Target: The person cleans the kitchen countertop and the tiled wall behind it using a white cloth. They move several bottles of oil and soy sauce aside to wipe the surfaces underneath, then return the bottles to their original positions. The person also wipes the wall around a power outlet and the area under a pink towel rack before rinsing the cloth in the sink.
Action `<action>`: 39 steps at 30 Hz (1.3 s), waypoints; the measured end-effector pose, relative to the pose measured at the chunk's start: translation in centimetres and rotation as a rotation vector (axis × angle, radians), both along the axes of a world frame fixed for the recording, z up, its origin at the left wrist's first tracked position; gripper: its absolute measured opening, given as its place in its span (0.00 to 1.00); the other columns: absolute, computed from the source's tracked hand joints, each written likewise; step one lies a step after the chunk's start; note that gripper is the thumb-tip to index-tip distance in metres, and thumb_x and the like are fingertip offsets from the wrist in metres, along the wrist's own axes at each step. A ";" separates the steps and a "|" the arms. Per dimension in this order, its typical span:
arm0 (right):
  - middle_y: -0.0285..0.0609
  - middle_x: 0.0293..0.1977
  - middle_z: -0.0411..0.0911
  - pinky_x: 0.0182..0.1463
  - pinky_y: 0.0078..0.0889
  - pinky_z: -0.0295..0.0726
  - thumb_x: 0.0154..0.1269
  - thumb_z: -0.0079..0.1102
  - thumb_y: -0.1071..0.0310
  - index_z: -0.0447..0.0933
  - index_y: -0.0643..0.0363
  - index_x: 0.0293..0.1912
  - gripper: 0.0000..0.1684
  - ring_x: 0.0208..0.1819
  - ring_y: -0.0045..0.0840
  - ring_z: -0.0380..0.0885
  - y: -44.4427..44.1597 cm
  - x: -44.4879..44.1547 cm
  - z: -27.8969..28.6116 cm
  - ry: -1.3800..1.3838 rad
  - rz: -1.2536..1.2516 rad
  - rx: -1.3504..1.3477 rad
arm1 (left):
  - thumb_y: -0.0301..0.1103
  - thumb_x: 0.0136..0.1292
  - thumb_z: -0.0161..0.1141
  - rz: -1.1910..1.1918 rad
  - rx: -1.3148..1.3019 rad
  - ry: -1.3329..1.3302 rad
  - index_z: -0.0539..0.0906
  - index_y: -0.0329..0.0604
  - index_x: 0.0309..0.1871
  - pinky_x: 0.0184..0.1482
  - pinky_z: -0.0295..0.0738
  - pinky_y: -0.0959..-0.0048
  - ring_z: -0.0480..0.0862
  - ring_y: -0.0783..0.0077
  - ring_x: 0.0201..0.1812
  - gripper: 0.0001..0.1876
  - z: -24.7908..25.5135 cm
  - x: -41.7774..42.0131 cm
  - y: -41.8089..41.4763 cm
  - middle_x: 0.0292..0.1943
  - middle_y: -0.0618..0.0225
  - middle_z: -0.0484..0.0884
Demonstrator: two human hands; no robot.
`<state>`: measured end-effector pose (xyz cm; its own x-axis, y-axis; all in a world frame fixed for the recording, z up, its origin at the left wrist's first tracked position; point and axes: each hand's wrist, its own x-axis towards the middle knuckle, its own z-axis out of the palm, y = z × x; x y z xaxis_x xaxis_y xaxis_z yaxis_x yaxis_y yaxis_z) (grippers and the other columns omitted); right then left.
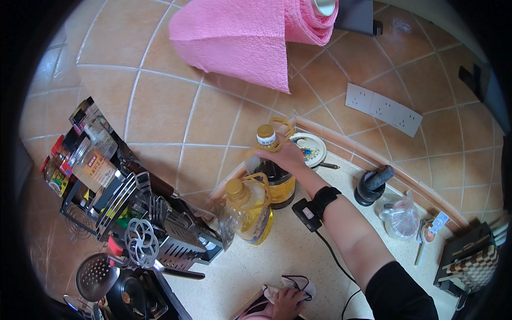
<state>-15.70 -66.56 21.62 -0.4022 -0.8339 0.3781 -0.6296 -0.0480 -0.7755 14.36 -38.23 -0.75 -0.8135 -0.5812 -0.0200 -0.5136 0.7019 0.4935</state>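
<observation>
My right hand (pixel 282 156) is around the neck of a large bottle of dark liquid (pixel 280 184) with a gold cap and a yellow handle. Beside it stands a clear jug of yellow cooking oil (pixel 250 216), also gold-capped. A strap with a small cabled device circles my right wrist. Near the bottom edge, my left hand (pixel 288 302) rests on a white cloth with dark trim (pixel 302 286), its fingers partly curled over it. Behind the right hand lies a round white lid with a coloured pattern (pixel 311 148).
At left stands a rack (pixel 180 240) with jars and utensils, above a stove (pixel 152 296). A stone mortar with pestle (pixel 370 190), a bagged container (pixel 402 220) and a knife block (pixel 460 256) line the right wall. A pink towel (pixel 240 36) hangs above.
</observation>
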 end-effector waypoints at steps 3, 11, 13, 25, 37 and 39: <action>0.47 0.48 0.79 0.53 0.36 0.75 0.45 0.65 0.32 0.73 0.51 0.55 0.44 0.52 0.37 0.77 0.9 0.0 0.1 0.021 0.006 0.023 | 0.43 0.51 0.63 0.013 -0.087 0.055 0.77 0.59 0.54 0.55 0.66 0.52 0.71 0.55 0.56 0.24 0.6 0.0 -0.3 0.51 0.69 0.76; 0.46 0.43 0.82 0.49 0.37 0.77 0.48 0.66 0.35 0.72 0.52 0.56 0.42 0.48 0.39 0.79 5.5 0.0 1.0 0.066 -0.082 0.122 | 0.40 0.51 0.63 0.010 -0.107 0.112 0.77 0.59 0.52 0.52 0.68 0.56 0.70 0.60 0.56 0.22 1.4 0.4 -0.6 0.50 0.71 0.75; 0.46 0.44 0.82 0.50 0.37 0.76 0.49 0.66 0.36 0.73 0.52 0.56 0.41 0.48 0.38 0.79 6.1 -1.0 0.5 0.071 -0.076 0.105 | 0.39 0.51 0.63 0.013 -0.126 0.128 0.77 0.58 0.52 0.52 0.68 0.58 0.70 0.61 0.56 0.22 1.5 0.2 -0.5 0.50 0.71 0.75; 0.41 0.41 0.83 0.51 0.31 0.74 0.51 0.70 0.46 0.77 0.58 0.51 0.33 0.45 0.29 0.81 14.5 -2.7 1.5 0.027 0.045 0.092 | 0.37 0.49 0.62 0.011 -0.035 0.079 0.75 0.58 0.55 0.55 0.67 0.60 0.68 0.61 0.58 0.25 1.7 0.1 -0.2 0.52 0.70 0.73; 0.39 0.41 0.81 0.50 0.28 0.75 0.52 0.73 0.55 0.75 0.63 0.50 0.30 0.44 0.22 0.78 27.9 -5.9 2.1 -0.032 -0.077 0.139 | 0.43 0.49 0.68 0.155 -0.023 0.064 0.70 0.49 0.62 0.60 0.66 0.59 0.69 0.55 0.61 0.35 9.9 0.0 -3.8 0.58 0.60 0.71; 0.39 0.44 0.80 0.53 0.28 0.73 0.54 0.72 0.59 0.73 0.63 0.52 0.30 0.46 0.22 0.77 28.9 -6.0 1.6 -0.171 -0.052 0.090 | 0.40 0.48 0.70 0.319 -0.304 0.416 0.67 0.41 0.64 0.63 0.63 0.59 0.68 0.52 0.62 0.39 11.6 -0.6 -7.3 0.61 0.54 0.69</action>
